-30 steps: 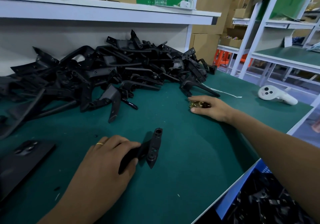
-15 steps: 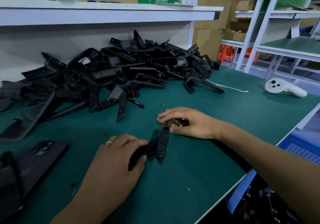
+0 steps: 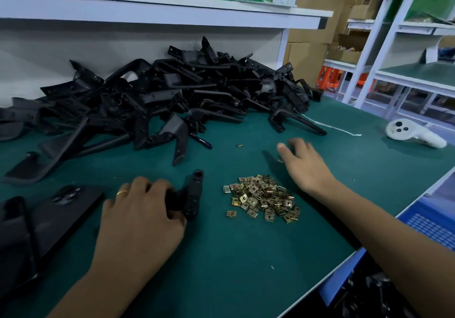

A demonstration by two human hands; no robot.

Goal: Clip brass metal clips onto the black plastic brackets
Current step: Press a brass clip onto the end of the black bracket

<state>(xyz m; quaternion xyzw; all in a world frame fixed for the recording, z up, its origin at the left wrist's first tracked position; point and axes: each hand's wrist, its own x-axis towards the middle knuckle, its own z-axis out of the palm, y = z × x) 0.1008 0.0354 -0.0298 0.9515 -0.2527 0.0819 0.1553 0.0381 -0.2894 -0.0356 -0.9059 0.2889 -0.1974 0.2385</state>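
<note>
My left hand (image 3: 140,216) grips a black plastic bracket (image 3: 192,194) that lies on the green table mat (image 3: 234,256), its round end pointing away from me. Just right of it sits a small heap of brass metal clips (image 3: 263,198). My right hand (image 3: 304,162) hovers beyond the heap with fingers spread and relaxed, holding nothing I can see. A single stray clip (image 3: 240,145) lies further back, and another small one (image 3: 280,161) lies by my right thumb. A big pile of black brackets (image 3: 172,101) fills the back left of the table.
A white handheld controller (image 3: 413,134) lies at the far right. Flat black parts (image 3: 49,214) lie at the left edge. A white shelf (image 3: 160,14) overhangs the pile. A blue crate (image 3: 430,224) with black parts stands below the table's right edge.
My right hand dragged the brass clips toward the bracket, let them go as a heap, and moved back away to the right. My left hand kept hold of the bracket.
</note>
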